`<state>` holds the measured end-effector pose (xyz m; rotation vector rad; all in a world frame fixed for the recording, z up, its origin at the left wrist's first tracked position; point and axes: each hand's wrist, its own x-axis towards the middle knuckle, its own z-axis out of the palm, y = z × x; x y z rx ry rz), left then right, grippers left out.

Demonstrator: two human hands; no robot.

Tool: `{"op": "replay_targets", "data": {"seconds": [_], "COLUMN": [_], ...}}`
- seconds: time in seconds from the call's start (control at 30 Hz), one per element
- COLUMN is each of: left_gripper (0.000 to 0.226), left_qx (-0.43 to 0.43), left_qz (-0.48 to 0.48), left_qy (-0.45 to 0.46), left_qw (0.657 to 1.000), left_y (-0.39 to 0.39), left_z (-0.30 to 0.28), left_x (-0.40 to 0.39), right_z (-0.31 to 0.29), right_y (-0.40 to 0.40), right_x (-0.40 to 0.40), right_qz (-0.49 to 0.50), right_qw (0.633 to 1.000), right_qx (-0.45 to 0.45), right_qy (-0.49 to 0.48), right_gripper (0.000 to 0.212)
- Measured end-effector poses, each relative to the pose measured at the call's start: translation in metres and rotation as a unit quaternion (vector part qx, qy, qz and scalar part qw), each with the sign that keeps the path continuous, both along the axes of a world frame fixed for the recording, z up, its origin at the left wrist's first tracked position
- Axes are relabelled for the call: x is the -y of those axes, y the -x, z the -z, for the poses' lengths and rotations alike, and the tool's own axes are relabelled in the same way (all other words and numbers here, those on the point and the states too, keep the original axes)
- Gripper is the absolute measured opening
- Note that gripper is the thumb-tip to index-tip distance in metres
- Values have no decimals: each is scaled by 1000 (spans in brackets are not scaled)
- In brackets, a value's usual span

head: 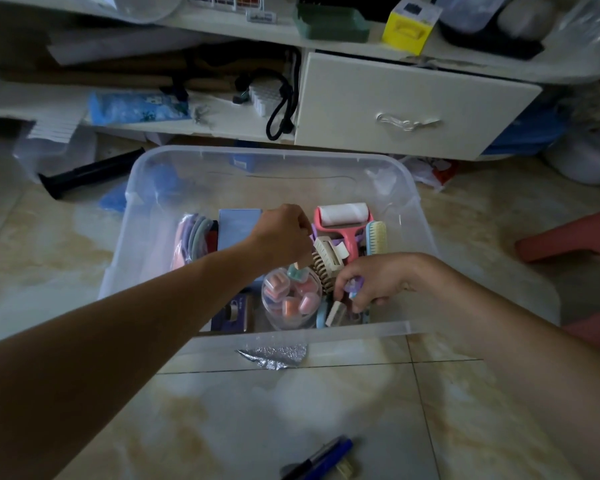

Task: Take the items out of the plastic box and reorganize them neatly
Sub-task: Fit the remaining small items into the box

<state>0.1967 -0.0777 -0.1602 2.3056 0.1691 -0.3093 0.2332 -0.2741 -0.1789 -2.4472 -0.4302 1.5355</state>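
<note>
A clear plastic box (153, 216) sits on a tiled floor (291, 410), its long axis running left to right in front of a white cabinet (413, 105). To its left a black tube (90, 173) lies on the tiles, pointing up and to the right, near the box's far left corner.

Inside the box, from the left: a bundle of pink and grey hair bands (193, 237) lies lengthwise toward the cabinet, touching a flat blue box (238, 228). The left hand (284, 233) hangs over the middle with fingers curled down; what they pinch cannot be told. Below it a round clear jar (291, 299) holds small pink and orange pieces. A beige hair claw (328, 259) lies tilted between the two hands. Behind it a pink lint roller (343, 216) has its roll crosswise and its handle pointing toward the person, and a blue brush (376, 237) stands just beside it, long axis running front to back.

The right hand (371, 282) is low in the near right corner, fingers curled round a small purple piece (355, 284).

The far half of the box floor is open. On the near tiles lie a scrap of foil (274, 355), touching the box's front wall, and a blue pen (323, 459) pointing up and right. A red stool (575, 237) stands well apart at the right.
</note>
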Motion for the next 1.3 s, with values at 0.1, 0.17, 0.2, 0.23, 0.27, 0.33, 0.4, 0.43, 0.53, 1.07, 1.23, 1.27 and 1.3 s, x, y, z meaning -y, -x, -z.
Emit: {"op": "replay_targets", "data": {"seconds": [0.1,0.17,0.2,0.23,0.27,0.33,0.4,0.43,0.53,1.07,1.23,1.27,1.3], "left_gripper": [12,13,13,14,15,16,16,16,13,33,30,29,28], "left_qx": [1,-1,0,1,2,4,2,0,-22,-345,-298,-300,-304], "left_qz": [14,26,33,39,43,44,35,30,2,53,45,48,51], "left_qy": [-9,-15,-23,-31,-37,-41,-44,-46,-37,-90,-70,-74,-84], "left_qw": [1000,1000,999,999,998,998,998,998,999,933,951,950,948], "left_y": [2,3,4,5,5,6,6,6,4,7,0,0,-1], "left_z": [0,0,0,-1,-2,-4,-7,-8,-16,-24,-23,-23,-23], "left_x": [2,5,7,9,11,12,11,9,1,-35,-33,-32,-33], "right_z": [1,3,4,4,4,-1,-8,-11,-17,-37,-26,-22,-19], "right_y": [0,1,2,4,5,5,2,0,-1,9,19,20,20], "right_x": [-4,-9,-11,-14,-15,-14,-12,-11,-14,-36,-40,-40,-40], "right_qz": [62,63,53,42,34,38,66,88,172,116,193,208,213], "right_qw": [998,998,998,998,999,999,998,995,978,978,963,959,958], "right_qx": [6,4,0,-5,-10,-11,15,30,24,71,30,29,32], "right_qy": [0,17,28,37,41,31,-6,-32,-113,-160,-186,-189,-190], "right_gripper": [48,49,47,45,43,36,26,22,20,28,41,39,35]}}
